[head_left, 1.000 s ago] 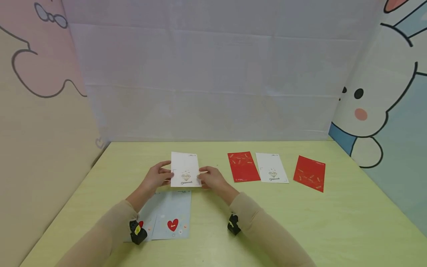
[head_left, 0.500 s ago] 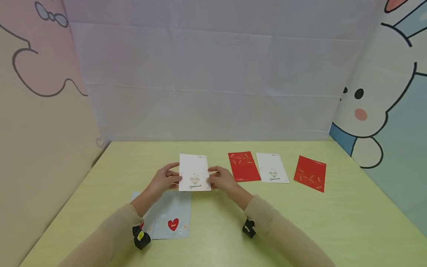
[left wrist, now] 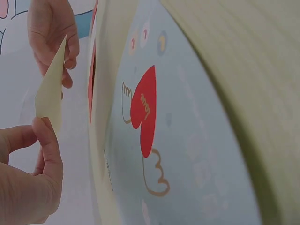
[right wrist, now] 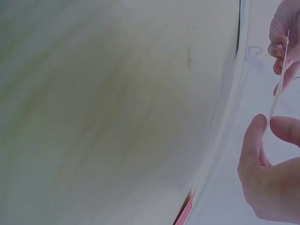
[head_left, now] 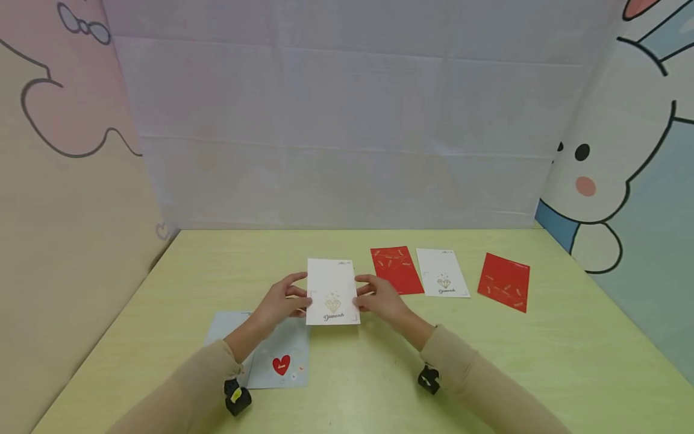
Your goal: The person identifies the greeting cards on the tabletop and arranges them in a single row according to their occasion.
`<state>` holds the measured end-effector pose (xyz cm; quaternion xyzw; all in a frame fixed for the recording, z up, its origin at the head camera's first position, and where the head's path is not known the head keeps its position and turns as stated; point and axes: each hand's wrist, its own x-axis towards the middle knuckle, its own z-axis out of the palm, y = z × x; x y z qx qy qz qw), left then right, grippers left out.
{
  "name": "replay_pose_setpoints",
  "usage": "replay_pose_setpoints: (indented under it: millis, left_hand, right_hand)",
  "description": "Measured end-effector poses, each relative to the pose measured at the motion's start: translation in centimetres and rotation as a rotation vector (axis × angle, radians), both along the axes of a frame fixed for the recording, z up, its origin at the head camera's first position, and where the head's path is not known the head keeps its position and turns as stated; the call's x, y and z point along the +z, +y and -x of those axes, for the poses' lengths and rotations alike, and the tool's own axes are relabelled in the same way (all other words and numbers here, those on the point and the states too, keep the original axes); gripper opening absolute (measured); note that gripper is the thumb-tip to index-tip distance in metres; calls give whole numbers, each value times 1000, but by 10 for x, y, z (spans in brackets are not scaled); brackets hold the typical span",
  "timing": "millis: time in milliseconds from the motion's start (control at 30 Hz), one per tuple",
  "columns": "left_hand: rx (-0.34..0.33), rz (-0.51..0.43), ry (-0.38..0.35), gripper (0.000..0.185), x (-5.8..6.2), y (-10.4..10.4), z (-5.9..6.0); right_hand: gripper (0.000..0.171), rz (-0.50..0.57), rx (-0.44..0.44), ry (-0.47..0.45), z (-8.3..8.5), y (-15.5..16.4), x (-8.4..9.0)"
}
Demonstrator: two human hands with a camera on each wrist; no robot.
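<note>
White diamond card is held just above the counter, pinched at its two long edges so its printed face stays up: left hand takes the left edge between thumb and curled fingers, right hand the other (thumb against fingertips). Both forearms reach forward from the near edge; the blue heart card lies under the left wrist.

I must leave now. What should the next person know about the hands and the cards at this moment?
Left hand pinches the left edge of the white diamond card; right hand pinches its right edge. The card is held above the green table.
Blue heart cards lie near the left arm.
Already laid in a row: red card, white card, red card.
Left: the held card is not yet put down.
</note>
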<state>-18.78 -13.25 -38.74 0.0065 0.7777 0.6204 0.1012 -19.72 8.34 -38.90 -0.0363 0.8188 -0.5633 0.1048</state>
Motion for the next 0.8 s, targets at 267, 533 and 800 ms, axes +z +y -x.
replay_pose_setpoints:
  millis: [267,533,800]
  left_hand:
    - [-84,69,90,60,4,9,-12]
    - [-142,232,244,61,0,13,-18]
    - [-171,446,412,59,-2,17,-25]
  right_hand:
    - [46,-22,16,58,-9,16,2]
    - [47,-34,26,70,-16,29,0]
    - [47,-27,91,75,-21,41,-3]
